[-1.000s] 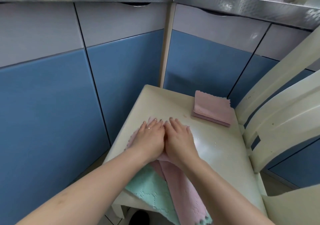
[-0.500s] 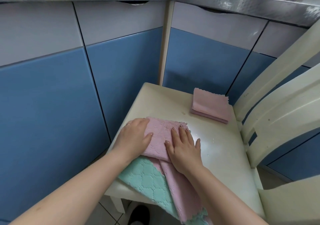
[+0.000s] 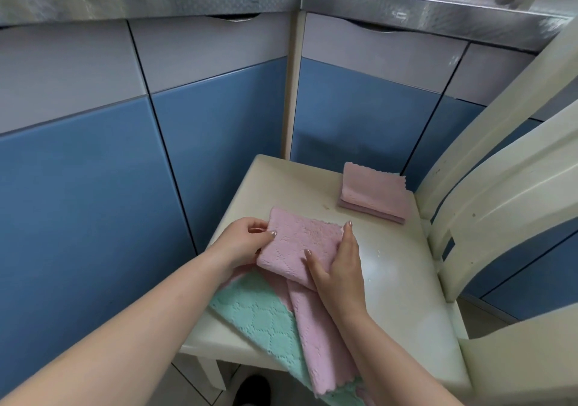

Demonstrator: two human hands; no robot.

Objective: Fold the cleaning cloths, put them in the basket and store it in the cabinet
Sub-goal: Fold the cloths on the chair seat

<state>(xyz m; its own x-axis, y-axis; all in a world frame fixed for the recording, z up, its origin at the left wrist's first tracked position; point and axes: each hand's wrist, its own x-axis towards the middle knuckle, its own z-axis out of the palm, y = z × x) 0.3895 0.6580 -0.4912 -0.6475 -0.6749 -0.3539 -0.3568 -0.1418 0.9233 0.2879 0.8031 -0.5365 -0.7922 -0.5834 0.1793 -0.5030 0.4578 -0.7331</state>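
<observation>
A second ago both hands were pressed flat, side by side, on the pink cloth (image 3: 298, 244) that is being folded. Now the hands have been moved apart to its two sides, and the cloth is seen as a small folded square on the chair seat (image 3: 403, 283). So the flattening looks done, and it is judged that the square will be folded once more or lifted away.

On the left side of the pink cloth, its edge is pinched by the left hand (image 3: 242, 240); the fingers (image 3: 271, 233) are curled and closed on the cloth. On the right side, the cloth is held by the right hand (image 3: 339, 268): the thumb (image 3: 309, 257) is laid on top, and the other fingers are kept fairly straight along the edge.

Under the pink cloth, toward the person, a green cloth (image 3: 259, 312) and another pink cloth (image 3: 319, 333) are left unfolded, hung over the seat edge. Past the pink cloth, to the right and near the chair back (image 3: 488, 218), a folded pink stack (image 3: 373, 193) is set down.

No basket is seen. The cabinet doors (image 3: 219, 143) behind the pink cloth are closed, so much of the task is left
</observation>
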